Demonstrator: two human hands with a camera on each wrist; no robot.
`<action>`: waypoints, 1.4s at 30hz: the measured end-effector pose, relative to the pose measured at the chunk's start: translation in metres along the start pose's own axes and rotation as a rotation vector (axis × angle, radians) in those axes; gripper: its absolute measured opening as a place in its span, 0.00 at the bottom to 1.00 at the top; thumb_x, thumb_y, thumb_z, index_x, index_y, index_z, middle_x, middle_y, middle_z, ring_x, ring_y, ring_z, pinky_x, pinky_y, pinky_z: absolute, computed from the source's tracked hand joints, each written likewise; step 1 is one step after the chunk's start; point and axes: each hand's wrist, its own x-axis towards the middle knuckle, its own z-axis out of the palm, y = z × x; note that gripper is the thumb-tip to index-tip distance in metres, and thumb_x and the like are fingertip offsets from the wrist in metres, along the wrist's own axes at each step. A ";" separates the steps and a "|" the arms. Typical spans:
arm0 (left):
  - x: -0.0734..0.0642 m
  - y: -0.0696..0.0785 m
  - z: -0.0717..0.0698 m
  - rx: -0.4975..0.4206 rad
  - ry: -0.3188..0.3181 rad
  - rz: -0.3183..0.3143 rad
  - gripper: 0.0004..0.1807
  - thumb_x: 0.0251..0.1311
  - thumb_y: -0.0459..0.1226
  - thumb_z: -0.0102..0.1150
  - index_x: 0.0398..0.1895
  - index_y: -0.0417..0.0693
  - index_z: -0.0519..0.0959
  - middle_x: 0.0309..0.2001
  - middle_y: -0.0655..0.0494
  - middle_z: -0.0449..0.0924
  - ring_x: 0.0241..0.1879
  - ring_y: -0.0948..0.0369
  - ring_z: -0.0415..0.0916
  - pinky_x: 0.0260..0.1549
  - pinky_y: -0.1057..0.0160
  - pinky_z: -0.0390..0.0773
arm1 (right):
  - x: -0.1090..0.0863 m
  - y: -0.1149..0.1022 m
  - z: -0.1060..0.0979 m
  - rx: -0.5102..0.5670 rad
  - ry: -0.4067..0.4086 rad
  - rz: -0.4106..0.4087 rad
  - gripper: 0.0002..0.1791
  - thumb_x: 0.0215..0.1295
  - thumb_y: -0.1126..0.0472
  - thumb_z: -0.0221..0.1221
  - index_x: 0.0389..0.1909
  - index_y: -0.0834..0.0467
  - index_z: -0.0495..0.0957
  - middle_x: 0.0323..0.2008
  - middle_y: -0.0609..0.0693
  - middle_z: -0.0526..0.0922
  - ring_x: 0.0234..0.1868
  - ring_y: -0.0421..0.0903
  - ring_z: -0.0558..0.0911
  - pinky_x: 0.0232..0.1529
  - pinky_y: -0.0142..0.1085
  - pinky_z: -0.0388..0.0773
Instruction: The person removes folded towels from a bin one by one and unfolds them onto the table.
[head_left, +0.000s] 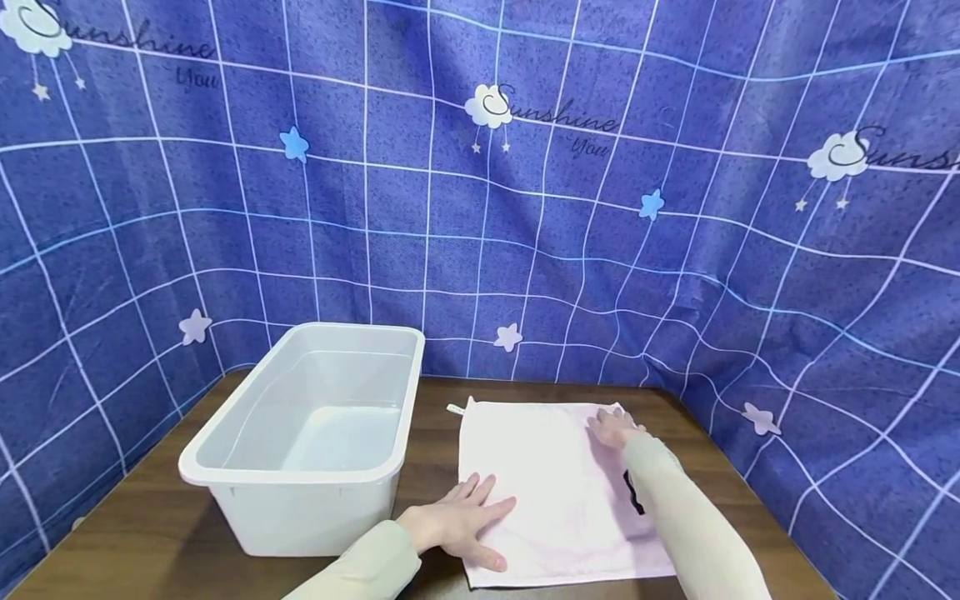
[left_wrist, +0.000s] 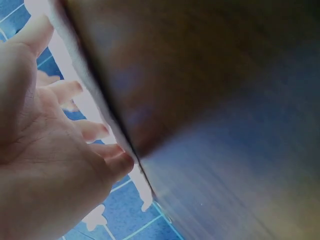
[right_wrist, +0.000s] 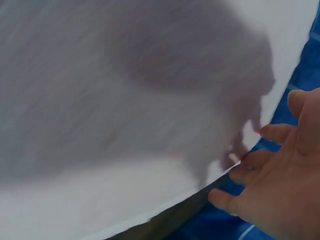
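Note:
A pale pink towel (head_left: 543, 492) lies spread flat on the brown wooden table, a small hanging loop (head_left: 455, 409) sticking out at its far left corner. My left hand (head_left: 459, 525) rests near the towel's left edge with fingers spread. In the left wrist view the left hand's straight fingers (left_wrist: 67, 92) stand out over the cloth's edge. At the far right corner, my right hand (head_left: 613, 427) touches the towel, palm down. The right wrist view shows the right hand (right_wrist: 280, 170) with its fingers extended at the towel's border, a shadow falling on the cloth.
To the left of the towel stands a deep white plastic tub (head_left: 300, 477), its inside bare. A blue curtain (head_left: 420, 208) with a white grid, clouds and stars hangs behind the table (head_left: 135, 525) and along both sides. A black strap (head_left: 633, 493) shows beside the right forearm.

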 end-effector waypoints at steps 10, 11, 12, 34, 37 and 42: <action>0.003 -0.003 0.000 -0.017 -0.016 0.028 0.46 0.51 0.63 0.61 0.74 0.68 0.55 0.78 0.43 0.43 0.77 0.43 0.37 0.73 0.44 0.46 | -0.016 0.023 -0.002 -0.006 -0.039 0.003 0.35 0.74 0.48 0.37 0.70 0.71 0.54 0.70 0.78 0.47 0.71 0.75 0.47 0.62 0.73 0.50; 0.002 -0.003 0.000 -0.027 -0.013 0.030 0.46 0.52 0.63 0.61 0.74 0.68 0.56 0.77 0.43 0.43 0.77 0.43 0.37 0.73 0.44 0.45 | -0.018 0.021 -0.002 -0.005 -0.039 -0.018 0.36 0.73 0.47 0.39 0.70 0.71 0.54 0.70 0.79 0.48 0.71 0.76 0.48 0.62 0.73 0.50; 0.001 -0.004 0.000 -0.034 -0.009 0.034 0.46 0.52 0.62 0.61 0.74 0.67 0.57 0.77 0.42 0.43 0.77 0.42 0.37 0.73 0.43 0.45 | -0.021 0.018 -0.004 -0.004 -0.042 -0.043 0.36 0.72 0.47 0.42 0.70 0.70 0.55 0.69 0.79 0.48 0.71 0.76 0.49 0.61 0.74 0.51; -0.003 -0.022 0.000 0.003 -0.037 0.022 0.50 0.50 0.69 0.53 0.76 0.69 0.50 0.78 0.41 0.38 0.77 0.42 0.35 0.71 0.38 0.42 | -0.067 0.037 -0.015 0.068 -0.191 -0.225 0.49 0.54 0.43 0.66 0.69 0.67 0.60 0.67 0.83 0.50 0.69 0.79 0.49 0.66 0.69 0.49; -0.005 -0.022 0.000 0.064 -0.003 0.005 0.50 0.50 0.68 0.55 0.75 0.68 0.51 0.78 0.43 0.41 0.77 0.45 0.38 0.70 0.37 0.43 | -0.072 0.038 -0.017 0.041 -0.213 -0.204 0.49 0.54 0.42 0.66 0.70 0.65 0.59 0.68 0.82 0.50 0.69 0.79 0.48 0.66 0.69 0.49; -0.008 -0.019 -0.004 0.060 0.010 -0.022 0.48 0.51 0.65 0.58 0.75 0.65 0.54 0.77 0.42 0.44 0.77 0.45 0.39 0.70 0.36 0.43 | -0.075 0.030 -0.019 0.046 -0.159 -0.269 0.46 0.56 0.45 0.65 0.68 0.68 0.61 0.66 0.80 0.57 0.68 0.79 0.53 0.66 0.67 0.52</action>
